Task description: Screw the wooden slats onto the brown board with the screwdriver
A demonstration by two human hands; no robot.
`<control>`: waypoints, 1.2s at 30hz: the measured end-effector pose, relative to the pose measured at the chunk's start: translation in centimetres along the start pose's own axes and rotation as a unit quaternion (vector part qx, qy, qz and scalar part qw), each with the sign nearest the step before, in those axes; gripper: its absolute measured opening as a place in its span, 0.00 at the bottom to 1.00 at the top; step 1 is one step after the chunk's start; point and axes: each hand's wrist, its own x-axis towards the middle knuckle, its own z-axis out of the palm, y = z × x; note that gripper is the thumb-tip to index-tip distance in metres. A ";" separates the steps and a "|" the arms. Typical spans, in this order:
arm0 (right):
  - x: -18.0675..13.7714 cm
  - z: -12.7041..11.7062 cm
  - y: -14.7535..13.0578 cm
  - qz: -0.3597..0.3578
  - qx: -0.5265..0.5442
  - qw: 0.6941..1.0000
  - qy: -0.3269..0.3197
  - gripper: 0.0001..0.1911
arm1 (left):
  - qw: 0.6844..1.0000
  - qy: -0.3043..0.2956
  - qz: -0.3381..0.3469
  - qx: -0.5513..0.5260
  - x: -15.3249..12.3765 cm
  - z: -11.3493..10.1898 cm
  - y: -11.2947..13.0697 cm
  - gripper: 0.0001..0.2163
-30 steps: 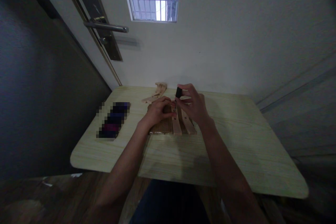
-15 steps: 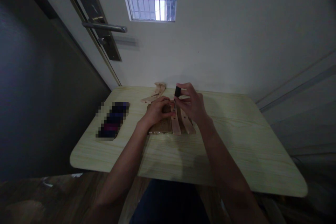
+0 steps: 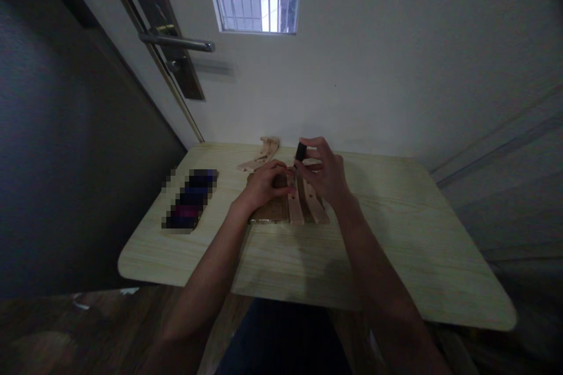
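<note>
My right hand [image 3: 328, 173] grips the black handle of a small screwdriver [image 3: 301, 151], tilted with its thin shaft pointing down. Its tip meets a pale wooden strip [image 3: 295, 208] near a small metal piece too small to make out. My left hand [image 3: 264, 184] pinches the same strip from the left, thumb and fingers around the tip. A second pale wooden strip [image 3: 315, 208] with dark holes lies just right of it, partly under my right hand. Both strips rest on a brown cardboard piece [image 3: 270, 212] that looks wrapped in clear tape.
Behind my left hand lie more pale wooden parts [image 3: 264, 152] with holes. A blurred-out phone-like object [image 3: 191, 199] is at the table's left. The light wood table [image 3: 396, 234] reaches a white door with a metal handle [image 3: 178, 42].
The screwdriver handle leans slightly more to the right, and my right fingers have shifted a little with it. The whole view has moved slightly; my left hand keeps its place on the strip.
</note>
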 end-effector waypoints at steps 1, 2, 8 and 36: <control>0.0 0.1 0.0 0.001 0.001 1.000 -0.001 0.20 | 1.000 0.000 -0.002 0.001 0.0 0.0 0.0 0.16; 0.0 0.1 0.0 0.002 0.002 1.000 -0.002 0.20 | 1.000 -0.001 -0.003 0.000 0.0 0.0 0.0 0.16; 0.1 0.2 0.2 -0.001 0.005 1.000 -0.006 0.22 | 1.000 0.002 0.004 -0.003 0.0 0.0 0.0 0.16; 0.3 0.2 -0.2 -0.032 0.024 0.999 0.014 0.14 | 1.000 0.006 0.010 -0.004 0.1 0.1 -0.1 0.16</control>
